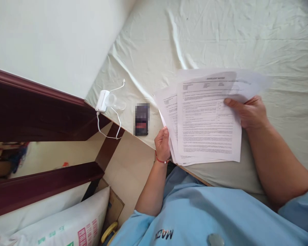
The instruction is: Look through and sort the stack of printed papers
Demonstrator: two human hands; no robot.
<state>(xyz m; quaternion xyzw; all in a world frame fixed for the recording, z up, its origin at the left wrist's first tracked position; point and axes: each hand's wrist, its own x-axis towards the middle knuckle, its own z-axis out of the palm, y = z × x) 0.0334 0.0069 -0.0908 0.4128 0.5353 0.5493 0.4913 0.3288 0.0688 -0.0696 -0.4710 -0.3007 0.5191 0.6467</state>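
Several printed sheets of paper [207, 136] are fanned out in front of me, over the near edge of the cloth-covered table. My left hand [162, 145], with a red cord bracelet at the wrist, pinches the left edge of the lower sheets. On the other side my right hand [250, 111] grips the right edge of the top sheet, its thumb lying across the print and its fingers hidden behind. Small text and a heading fill the top page; a sheet behind it sticks out to the upper right.
Left of the papers a dark phone [142, 119], its screen blurred, lies on the pale tablecloth [149, 51]. Beside it are a white charger box [102, 100] with a cable and a clear plastic cup [111, 100]. Dark wooden furniture [41, 109] and a white sack [74, 218] stand at the left.
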